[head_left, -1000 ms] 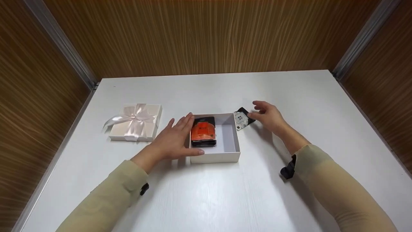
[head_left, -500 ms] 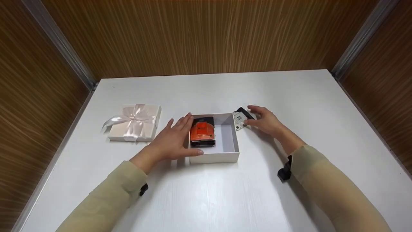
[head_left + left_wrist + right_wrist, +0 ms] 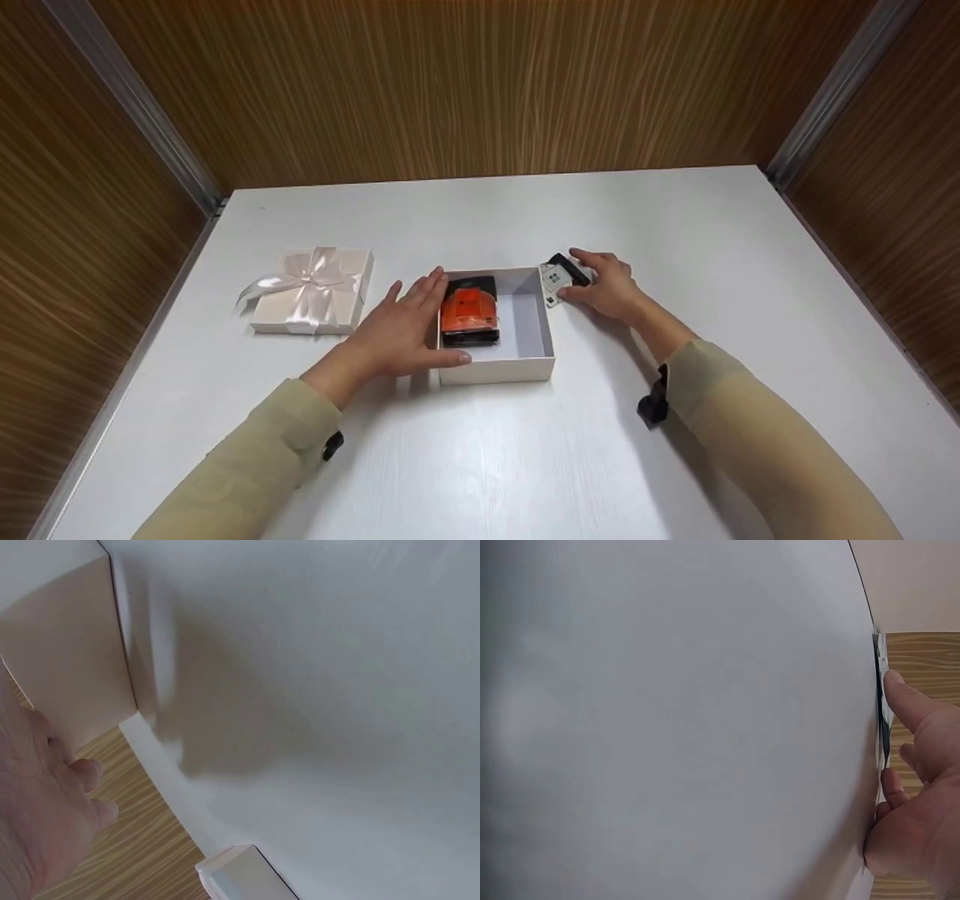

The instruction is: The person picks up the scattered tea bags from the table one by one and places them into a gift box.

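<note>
An uncovered white box stands at mid-table. Within its left half lies a stack of black-and-orange packets; bare white floor shows to the right of them. My left hand rests against the box, straight fingers along the left wall and thumb across the front-left corner. Just right of the box is a flat black-and-white packet. My right hand pinches it, thumb on the pale printed face and fingers at its far black edge. In the right wrist view the thumb presses the thin packet, its underside hidden.
A shallow cream box lid with a satin ribbon bow lies to the left. The white table is bounded by wood-grain panels at the back and sides.
My right hand has moved left and closer over the black-and-white packet, its fingers closing toward the thumb. The packet's black part looks narrower. My left hand and the box hold their places.
</note>
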The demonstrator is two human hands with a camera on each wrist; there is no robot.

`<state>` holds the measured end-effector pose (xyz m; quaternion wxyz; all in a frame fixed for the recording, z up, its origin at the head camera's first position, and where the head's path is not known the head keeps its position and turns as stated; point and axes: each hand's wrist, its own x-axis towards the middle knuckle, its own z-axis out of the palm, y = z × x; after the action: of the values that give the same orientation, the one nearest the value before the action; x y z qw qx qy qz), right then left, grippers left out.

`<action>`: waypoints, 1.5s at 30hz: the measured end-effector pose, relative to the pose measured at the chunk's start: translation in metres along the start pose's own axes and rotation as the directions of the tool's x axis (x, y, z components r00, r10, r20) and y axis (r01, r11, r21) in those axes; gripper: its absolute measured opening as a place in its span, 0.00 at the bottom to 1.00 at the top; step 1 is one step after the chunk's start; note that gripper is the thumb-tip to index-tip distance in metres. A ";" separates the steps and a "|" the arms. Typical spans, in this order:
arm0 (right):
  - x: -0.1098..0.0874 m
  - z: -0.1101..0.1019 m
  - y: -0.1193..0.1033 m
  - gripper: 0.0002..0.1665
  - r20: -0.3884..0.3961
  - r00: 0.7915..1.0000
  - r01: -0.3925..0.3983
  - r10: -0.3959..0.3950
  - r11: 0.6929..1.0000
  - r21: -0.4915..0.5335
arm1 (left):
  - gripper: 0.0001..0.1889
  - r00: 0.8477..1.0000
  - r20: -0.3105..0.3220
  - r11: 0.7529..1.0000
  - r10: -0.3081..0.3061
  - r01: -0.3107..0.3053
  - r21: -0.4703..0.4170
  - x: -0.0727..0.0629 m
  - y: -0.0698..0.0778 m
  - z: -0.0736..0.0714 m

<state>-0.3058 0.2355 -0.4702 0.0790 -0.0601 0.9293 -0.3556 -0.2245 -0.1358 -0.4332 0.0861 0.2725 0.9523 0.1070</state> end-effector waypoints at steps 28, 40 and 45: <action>0.002 -0.002 0.007 0.47 0.014 0.999 0.042 -0.043 0.995 0.093 | 0.71 1.000 0.012 1.000 -0.003 0.003 -0.001 -0.002 -0.001 0.004; 0.005 -0.009 0.007 0.40 0.027 0.999 0.020 -0.025 0.983 0.180 | 0.71 1.000 0.012 1.000 -0.006 0.006 0.003 -0.001 -0.001 0.000; 0.002 -0.011 0.010 0.38 0.028 0.999 0.015 -0.022 0.976 0.215 | 0.71 1.000 0.012 1.000 0.004 -0.004 0.005 -0.001 0.001 -0.001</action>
<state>-0.3107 0.2492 -0.4691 0.0956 -0.0650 0.8836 -0.4538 -0.2234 -0.1355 -0.4323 0.0908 0.2752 0.9515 0.1034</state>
